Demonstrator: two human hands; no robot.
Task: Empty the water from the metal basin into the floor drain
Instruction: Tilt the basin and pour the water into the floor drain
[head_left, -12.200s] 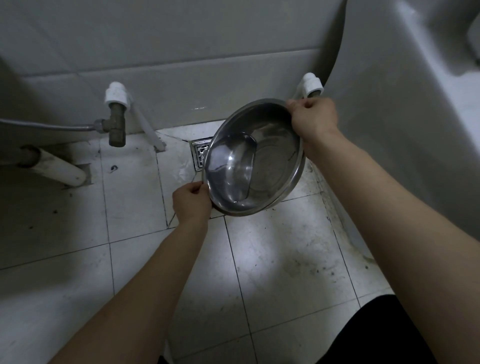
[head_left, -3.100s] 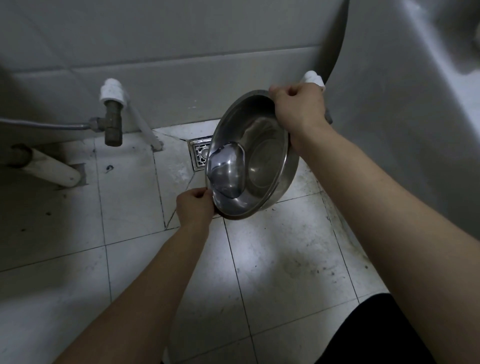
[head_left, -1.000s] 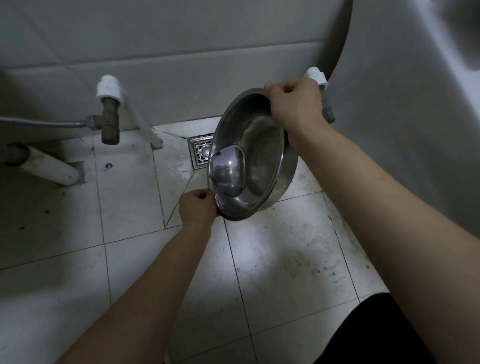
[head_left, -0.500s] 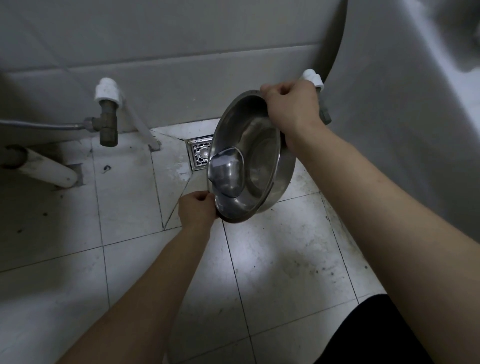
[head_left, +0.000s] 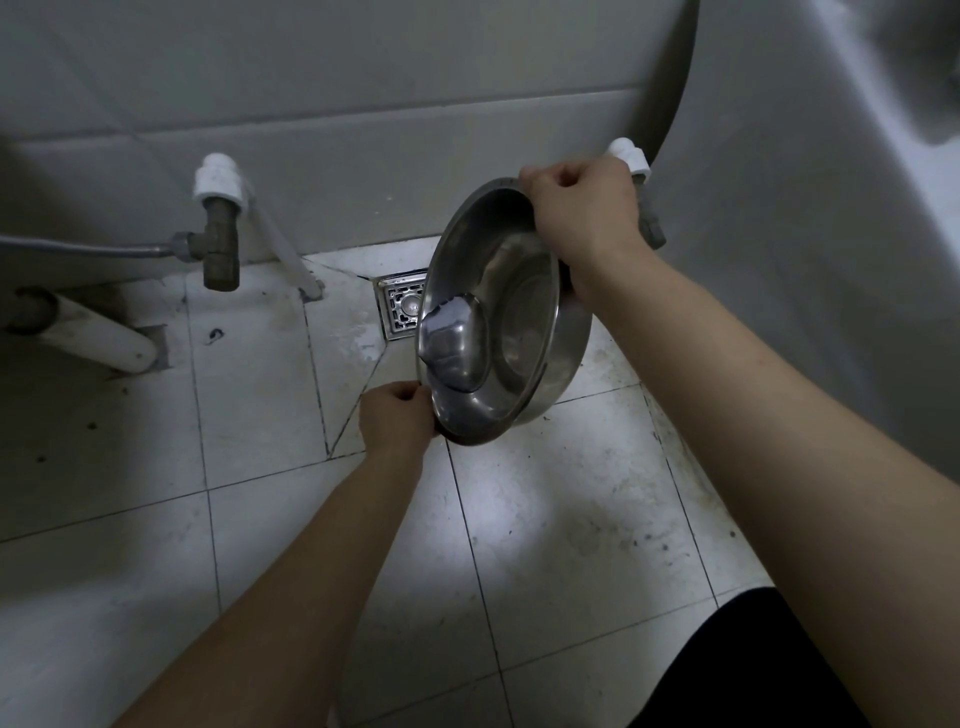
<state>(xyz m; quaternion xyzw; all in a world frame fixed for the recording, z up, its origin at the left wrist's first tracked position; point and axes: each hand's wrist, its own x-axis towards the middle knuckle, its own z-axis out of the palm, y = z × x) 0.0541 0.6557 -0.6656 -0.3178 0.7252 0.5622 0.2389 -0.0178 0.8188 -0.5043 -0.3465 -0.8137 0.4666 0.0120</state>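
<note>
Head view: tilted metal basin (head_left: 511, 317) half-covers floor drain (head_left: 402, 307).

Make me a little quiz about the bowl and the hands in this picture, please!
1. True or false: the metal bowl is lying flat on the floor.
2. Which hand holds the top edge of the bowl? A) left hand B) right hand C) neither
3. Fill in: the square grate on the floor just behind the bowl's left edge is the ____.

Key
1. False. Both hands hold it up, tipped steeply on its side.
2. B. The left hand grips the bottom edge.
3. Drain. A little water sits in the bowl's low side, near it.
</note>
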